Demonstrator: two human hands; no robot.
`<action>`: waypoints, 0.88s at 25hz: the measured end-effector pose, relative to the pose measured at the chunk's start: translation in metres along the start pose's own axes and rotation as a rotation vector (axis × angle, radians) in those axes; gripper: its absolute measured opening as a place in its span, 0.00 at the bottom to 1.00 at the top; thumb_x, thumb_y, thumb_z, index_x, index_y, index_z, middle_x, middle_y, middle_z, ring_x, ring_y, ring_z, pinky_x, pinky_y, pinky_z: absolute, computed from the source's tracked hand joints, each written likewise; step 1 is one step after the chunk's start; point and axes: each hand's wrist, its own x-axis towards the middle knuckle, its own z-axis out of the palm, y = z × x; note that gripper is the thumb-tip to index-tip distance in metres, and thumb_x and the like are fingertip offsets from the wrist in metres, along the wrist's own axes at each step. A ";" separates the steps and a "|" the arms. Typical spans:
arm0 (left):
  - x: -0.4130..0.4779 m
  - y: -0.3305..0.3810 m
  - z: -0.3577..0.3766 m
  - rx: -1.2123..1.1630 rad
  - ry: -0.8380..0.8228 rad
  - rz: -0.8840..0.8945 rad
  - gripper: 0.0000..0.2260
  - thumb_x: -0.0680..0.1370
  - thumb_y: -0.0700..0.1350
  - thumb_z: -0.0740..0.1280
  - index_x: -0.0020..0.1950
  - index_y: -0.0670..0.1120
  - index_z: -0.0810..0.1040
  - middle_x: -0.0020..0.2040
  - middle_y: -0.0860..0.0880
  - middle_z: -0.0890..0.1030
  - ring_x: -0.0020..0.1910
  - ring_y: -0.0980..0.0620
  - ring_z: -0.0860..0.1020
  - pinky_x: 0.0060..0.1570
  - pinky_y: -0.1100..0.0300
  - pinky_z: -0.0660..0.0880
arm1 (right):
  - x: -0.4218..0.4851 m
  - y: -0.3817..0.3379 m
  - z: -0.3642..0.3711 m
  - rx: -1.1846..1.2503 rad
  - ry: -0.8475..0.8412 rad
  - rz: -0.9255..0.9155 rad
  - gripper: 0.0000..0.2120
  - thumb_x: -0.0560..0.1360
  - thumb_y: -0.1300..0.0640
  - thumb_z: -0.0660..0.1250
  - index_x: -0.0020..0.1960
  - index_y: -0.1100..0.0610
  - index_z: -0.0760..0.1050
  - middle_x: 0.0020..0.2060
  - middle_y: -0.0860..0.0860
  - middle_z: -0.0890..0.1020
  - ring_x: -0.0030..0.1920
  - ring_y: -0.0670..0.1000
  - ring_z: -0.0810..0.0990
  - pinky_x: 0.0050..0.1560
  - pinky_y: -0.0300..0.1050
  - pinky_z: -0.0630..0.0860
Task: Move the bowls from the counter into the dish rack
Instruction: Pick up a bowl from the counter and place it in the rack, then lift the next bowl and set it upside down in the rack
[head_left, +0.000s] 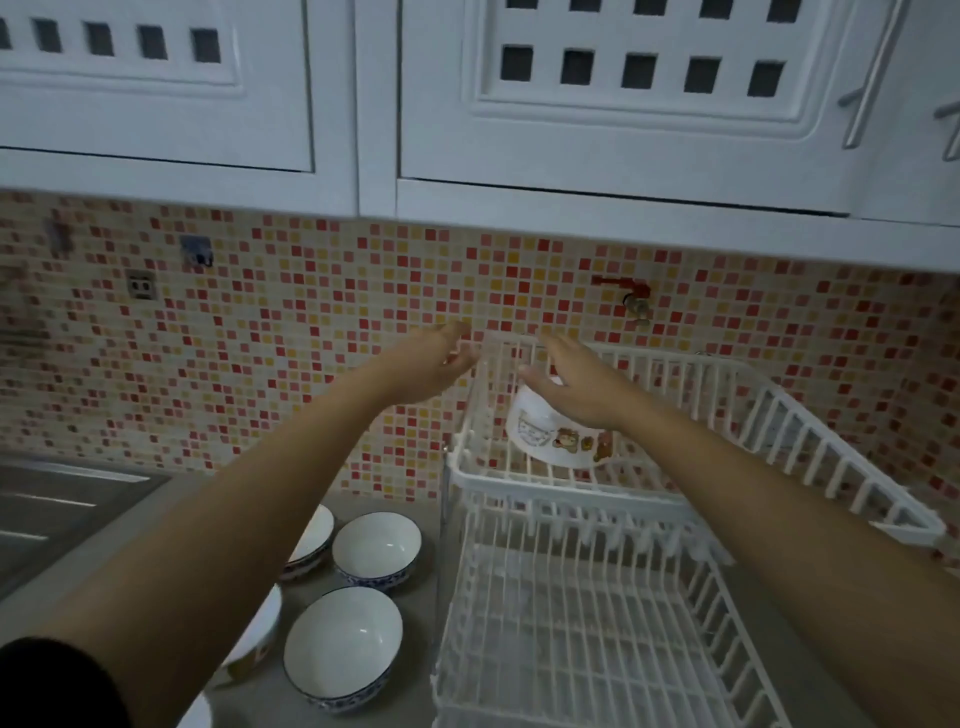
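A white bowl with cartoon bears leans upside down in the upper tier of the white wire dish rack. My right hand lies over the bowl's base, fingers stretched out and apart, thumb at the bowl's left side. At the rack's rear left corner my left hand is open and holds nothing. On the grey counter to the left of the rack stand blue-rimmed white bowls: one near the rack, one in front of it, and another partly hidden by my left arm.
The rack's lower tier holds nothing. A steel sink lies at the left. White wall cabinets hang low over the rack. A red tap juts from the mosaic wall. One more bowl peeks from under my left arm.
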 end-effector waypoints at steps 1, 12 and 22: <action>-0.010 -0.016 -0.006 -0.013 0.006 -0.034 0.25 0.81 0.55 0.52 0.75 0.45 0.58 0.74 0.42 0.66 0.70 0.43 0.69 0.67 0.50 0.65 | 0.006 -0.023 0.004 0.003 0.025 -0.014 0.35 0.79 0.39 0.51 0.77 0.57 0.47 0.78 0.53 0.51 0.77 0.53 0.51 0.75 0.51 0.51; -0.176 -0.218 -0.023 0.017 -0.129 -0.439 0.26 0.82 0.54 0.49 0.75 0.40 0.59 0.74 0.40 0.65 0.72 0.41 0.65 0.69 0.50 0.62 | 0.058 -0.247 0.164 0.096 -0.084 -0.066 0.31 0.80 0.44 0.52 0.77 0.60 0.49 0.77 0.57 0.55 0.76 0.57 0.55 0.74 0.54 0.57; -0.348 -0.289 0.131 0.030 -0.539 -0.804 0.26 0.81 0.56 0.51 0.69 0.37 0.66 0.68 0.37 0.72 0.66 0.38 0.72 0.65 0.46 0.67 | -0.072 -0.283 0.390 0.177 -0.474 0.395 0.26 0.80 0.43 0.53 0.69 0.61 0.63 0.69 0.60 0.67 0.66 0.60 0.70 0.64 0.52 0.68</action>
